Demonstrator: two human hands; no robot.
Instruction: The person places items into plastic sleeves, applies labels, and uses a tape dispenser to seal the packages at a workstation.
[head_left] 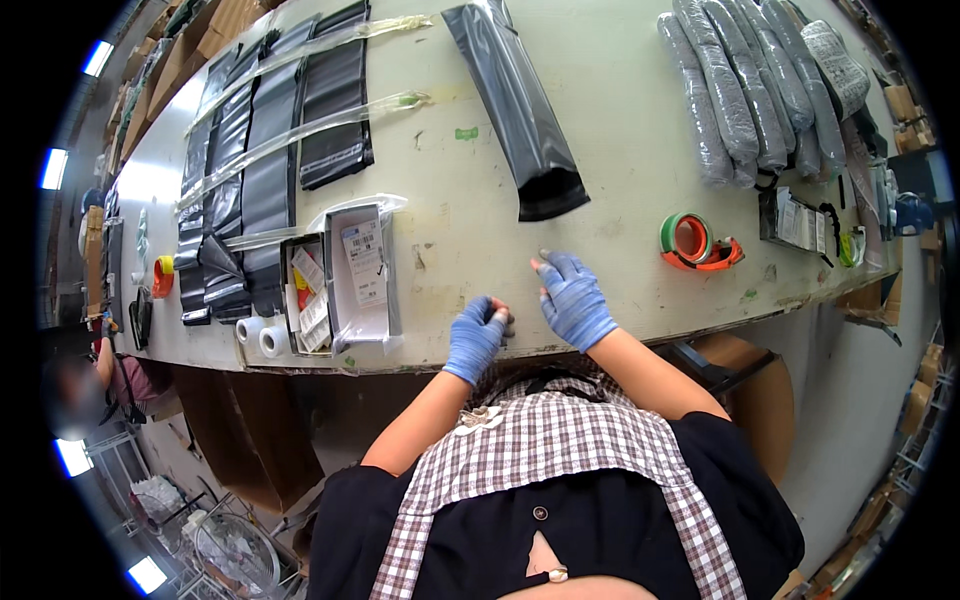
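Note:
My left hand (478,338), in a blue fingerless-tipped glove, is at the table's near edge with its fingers curled in; whatever may be inside them is hidden. To its right, my right hand (575,302), gloved alike, hovers over the tabletop with its fingers stretched forward and apart, holding nothing. Just beyond it lies a black plastic mailing bag (515,105), its dark open mouth toward me and apart from my fingers. Left of my left hand stands a grey open box (362,268) with a white label inside.
Stacks of flat black bags (270,150) lie under clear straps at left. Small white rolls (272,341) sit near the front edge. Tape rolls (688,240) with an orange dispenser lie at right, below several grey wrapped bundles (735,90). Another person (140,385) is at far left.

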